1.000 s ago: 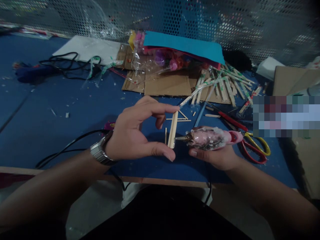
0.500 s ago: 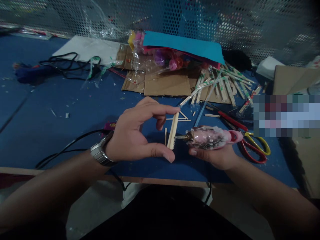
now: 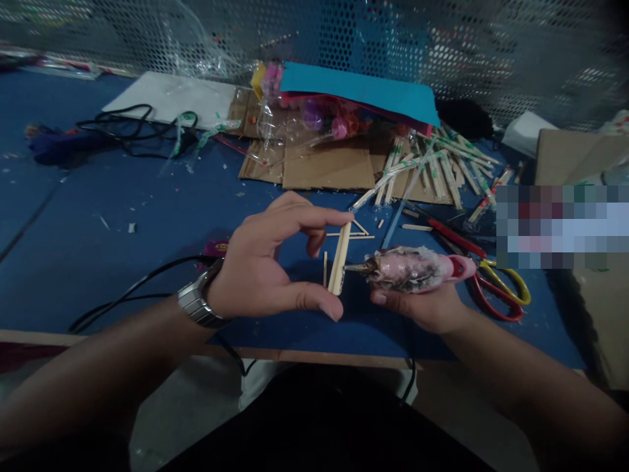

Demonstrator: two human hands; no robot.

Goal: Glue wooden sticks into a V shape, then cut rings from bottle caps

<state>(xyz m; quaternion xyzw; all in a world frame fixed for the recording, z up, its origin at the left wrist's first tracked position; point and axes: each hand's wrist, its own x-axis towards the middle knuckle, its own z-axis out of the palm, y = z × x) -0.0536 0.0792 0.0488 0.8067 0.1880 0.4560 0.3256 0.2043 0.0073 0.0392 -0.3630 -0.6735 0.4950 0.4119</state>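
Between the thumb and index finger of my left hand (image 3: 275,265) is a short piece of wooden sticks (image 3: 339,257) lying side by side, held by its two ends. My right hand (image 3: 427,305) is wrapped round a pink hot glue gun (image 3: 410,269), its body covered in clear, dirty-looking wrapping. The metal nozzle points left and meets or nearly meets the sticks' right side, near the lower end. Short cut stick pieces (image 3: 361,236) lie on the blue table (image 3: 295,334) just beyond. The right fingers are mostly hidden beneath the glue gun.
Red and yellow-handled scissors (image 3: 498,308) lie right of my right hand. Wrapped chopsticks (image 3: 442,174) are piled on cardboard (image 3: 327,164) at the back, near a blue sheet (image 3: 358,88). A blue glue gun (image 3: 61,144) with a black cord lies far left. Perforated metal (image 3: 236,33) stands behind.
Almost nothing differs. Both hands, the sticks and the glue gun keep their places, with the nozzle still at the sticks' lower right side.
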